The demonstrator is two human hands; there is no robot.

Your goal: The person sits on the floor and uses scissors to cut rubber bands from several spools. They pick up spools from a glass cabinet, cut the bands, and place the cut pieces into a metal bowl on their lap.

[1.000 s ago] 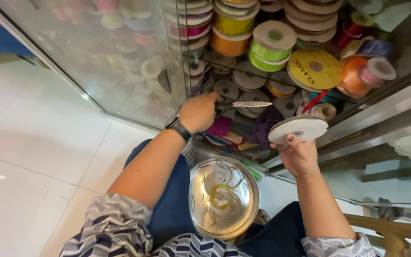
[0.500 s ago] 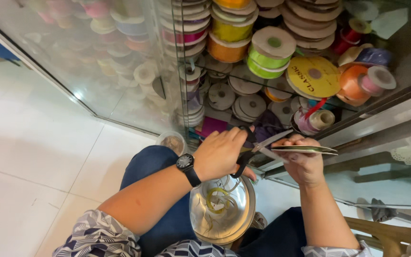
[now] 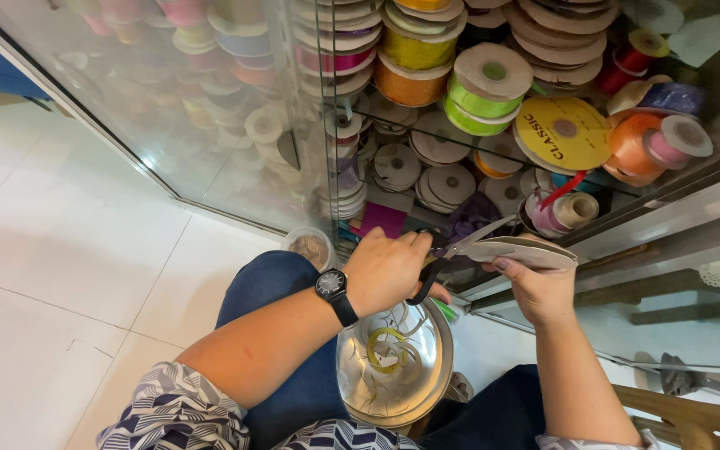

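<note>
**Scissors at the spool, over the bowl**

Your left hand [image 3: 389, 271] is closed through the black handles of the scissors [image 3: 460, 250]. The fingers curl over the loops, so the handles are mostly hidden. The blades point away from you toward the right hand and stand slightly parted; their tips meet the edge of the spool, and what lies between them cannot be made out.

Your right hand [image 3: 539, 287] grips a flat white spool [image 3: 527, 252] from below. It is seen nearly edge-on, with the thumb along its near rim. Whether any ribbon is left on it cannot be told.

A black watch [image 3: 332, 286] sits on your left wrist.

Just below both hands, on your lap, is a shiny metal bowl [image 3: 352, 375]. Inside it lie curled ribbon scraps [image 3: 385, 346], yellowish and pale. Glare makes their number hard to count, and your left hand covers the bowl's far rim.

Left of the left hand, just past your knee, stands a small clear tub [image 3: 310, 246]; its contents are blurred.

Beyond the hands is a glass cabinet [image 3: 210, 125] packed with ribbon rolls [image 3: 485, 92]. Reflections wash out the left pane. The rolls behind the scissors are partly blocked, and the top row is cut off by the frame.

To the right of your right forearm, a wooden bar [image 3: 677, 408] runs out of view.
</note>
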